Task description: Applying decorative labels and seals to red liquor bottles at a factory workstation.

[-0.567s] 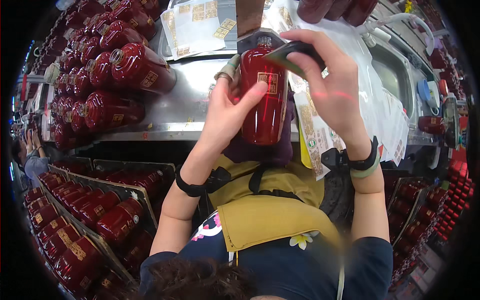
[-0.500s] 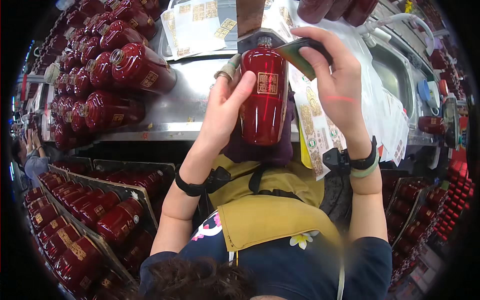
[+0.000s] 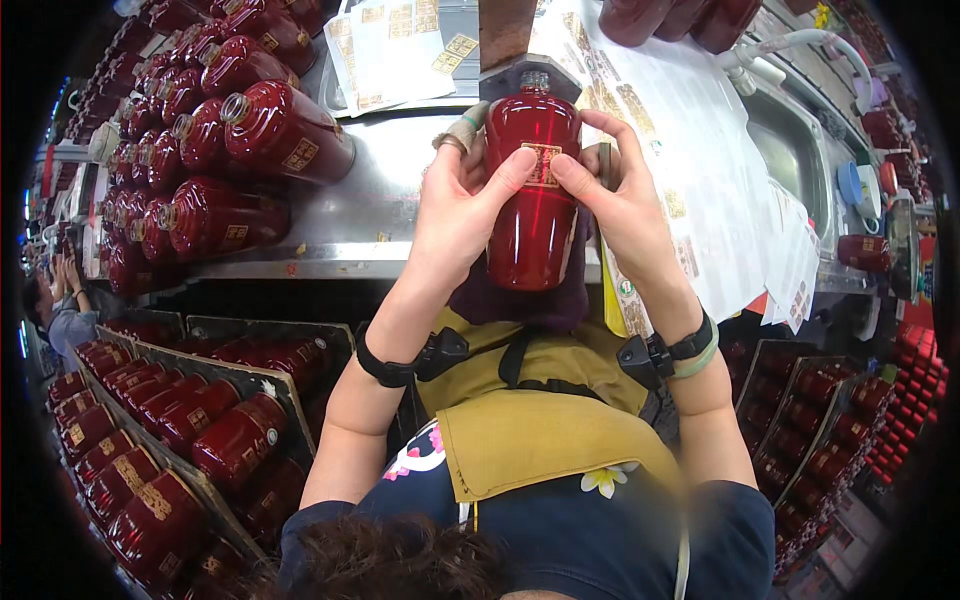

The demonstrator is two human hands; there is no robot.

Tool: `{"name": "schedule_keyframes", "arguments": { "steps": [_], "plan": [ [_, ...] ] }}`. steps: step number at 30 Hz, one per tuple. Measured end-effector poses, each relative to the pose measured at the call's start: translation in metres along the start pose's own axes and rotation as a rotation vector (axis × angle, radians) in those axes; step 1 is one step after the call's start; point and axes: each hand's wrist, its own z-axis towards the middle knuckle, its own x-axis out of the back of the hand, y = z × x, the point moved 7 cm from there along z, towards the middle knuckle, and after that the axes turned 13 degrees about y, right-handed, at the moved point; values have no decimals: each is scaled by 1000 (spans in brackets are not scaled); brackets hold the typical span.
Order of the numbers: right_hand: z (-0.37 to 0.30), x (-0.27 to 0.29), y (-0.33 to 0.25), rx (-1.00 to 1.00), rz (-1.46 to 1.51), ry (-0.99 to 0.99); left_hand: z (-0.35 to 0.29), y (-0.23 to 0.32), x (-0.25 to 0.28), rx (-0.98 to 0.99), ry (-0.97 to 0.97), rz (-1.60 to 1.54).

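The red glass bottle [image 3: 528, 235] is held near 12 o'clock, its neck pointing away, over a purple cloth [image 3: 545, 310] presumably placed as cushioning. Its 9 o'clock side is gripped by the left hand [image 3: 453, 205], its 3 o'clock side by the right hand [image 3: 630, 210]; both thumbs [image 3: 514, 170] are laid on the gold label [image 3: 542, 163], seemingly for even pressure.

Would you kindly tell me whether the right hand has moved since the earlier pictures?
Yes: the right hand has moved left, farther from the white faucet, and now touches the red bottle.
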Motion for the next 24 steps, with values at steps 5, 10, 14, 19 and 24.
{"name": "schedule_keyframes", "arguments": {
  "steps": [5, 10, 14, 19, 24],
  "plan": [
    [-2, -1, -2, -12, -1, 2, 2, -2, 2, 3, -5, -9],
    [-1, 0, -3, 2, -22, -7, 1, -3, 2, 7, 3, 6],
    [-1, -1, -4, -17, 5, -3, 0, -3, 3, 13, -17, -26],
    [-2, -2, -6, -25, 13, -9, -3, -4, 3, -26, -73, 40],
    [0, -1, -2, -8, 5, -26, -4, -3, 0, -18, -60, 27]
  ]
}}
